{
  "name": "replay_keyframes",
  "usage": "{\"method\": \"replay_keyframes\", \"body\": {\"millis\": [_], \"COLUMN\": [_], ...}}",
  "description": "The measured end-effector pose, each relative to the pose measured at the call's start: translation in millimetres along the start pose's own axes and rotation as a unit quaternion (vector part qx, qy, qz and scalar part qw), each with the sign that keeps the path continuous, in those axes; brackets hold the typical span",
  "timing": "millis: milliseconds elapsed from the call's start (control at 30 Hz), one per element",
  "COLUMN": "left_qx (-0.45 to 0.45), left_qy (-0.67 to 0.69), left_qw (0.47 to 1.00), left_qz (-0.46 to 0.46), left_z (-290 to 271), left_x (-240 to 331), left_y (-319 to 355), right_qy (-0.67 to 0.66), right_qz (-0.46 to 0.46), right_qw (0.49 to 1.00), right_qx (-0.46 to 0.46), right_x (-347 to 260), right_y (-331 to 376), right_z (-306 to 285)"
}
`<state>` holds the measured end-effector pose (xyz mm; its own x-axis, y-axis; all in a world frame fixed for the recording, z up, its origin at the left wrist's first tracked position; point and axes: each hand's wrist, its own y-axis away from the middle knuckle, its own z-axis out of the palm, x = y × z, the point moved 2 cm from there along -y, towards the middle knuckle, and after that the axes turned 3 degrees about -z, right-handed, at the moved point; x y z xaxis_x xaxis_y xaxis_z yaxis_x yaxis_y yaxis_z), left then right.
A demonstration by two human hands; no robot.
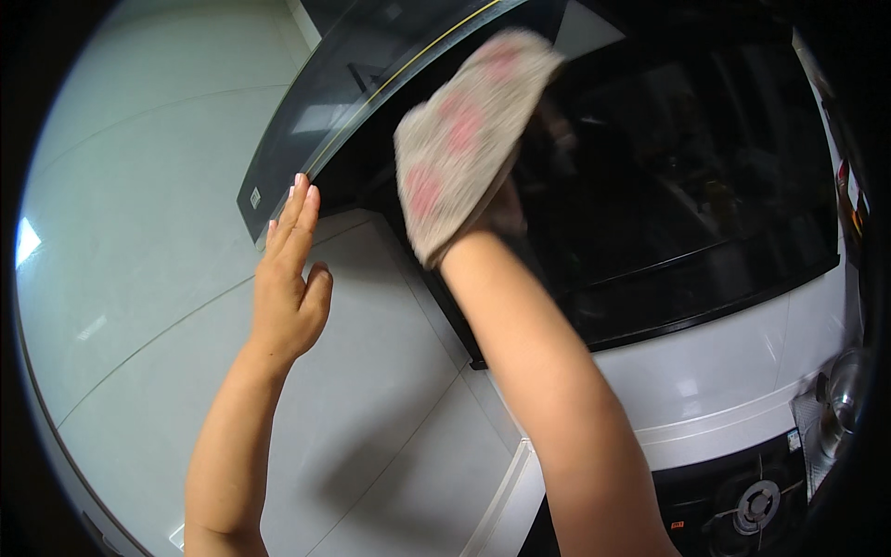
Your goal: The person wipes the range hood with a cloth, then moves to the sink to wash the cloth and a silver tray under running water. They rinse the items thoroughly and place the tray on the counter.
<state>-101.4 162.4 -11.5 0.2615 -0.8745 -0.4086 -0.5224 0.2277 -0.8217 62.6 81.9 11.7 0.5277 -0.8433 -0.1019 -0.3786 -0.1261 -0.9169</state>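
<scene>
Beige cloth point(475, 139) w/ pink patches covers most of the R hand point(467, 249); it's motion-blurred, so can't tell if that grip is clenched or flat underneath. Cloth is up by the left part of the glossy black unit point(650, 195), next to the slanting dark glass panel point(320, 125); contact w/ either isn't clear.

L hand point(290, 278) is empty, fingers straight, thumb apart, tips right at the panel's lower edge; touching or just short, can't tell.

Prob. a wiping pass. To do it well: spread cloth flat under the palm, no loose corner dangling, & use even pressure in long overlapping strokes, top down, incl. the recess behind the panel. Finish along the lower rim point(673, 330), where drips would prob. collect. Refold to a fresh side if it starts smearing.

L fingertips: brace the panel edge lightly, flat not pinched, in case it swings onto the R arm. R forearm passes in front of the unit's lower left corner, so lift the elbow a bit to avoid scraping; also mind the hob point(691, 497) below.
</scene>
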Motion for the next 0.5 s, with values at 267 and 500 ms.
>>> {"method": "replay_keyframes", "body": {"millis": [267, 500], "left_qx": [0.000, -0.010], "left_qy": [0.052, 0.047], "left_qw": [0.999, 0.999], "left_qz": [0.002, -0.002], "left_z": [8.1, 7.5], "left_x": [6.3, 6.8], "left_y": [-5.6, -4.9], "right_qy": [0.778, 0.976], "right_qz": [0.034, -0.024], "right_qw": [0.627, -0.118], "right_qx": [-0.006, -0.181], "right_x": [-21.7, 65.5], "right_y": [2.8, 21.7], "right_z": [46.3, -10.3]}}
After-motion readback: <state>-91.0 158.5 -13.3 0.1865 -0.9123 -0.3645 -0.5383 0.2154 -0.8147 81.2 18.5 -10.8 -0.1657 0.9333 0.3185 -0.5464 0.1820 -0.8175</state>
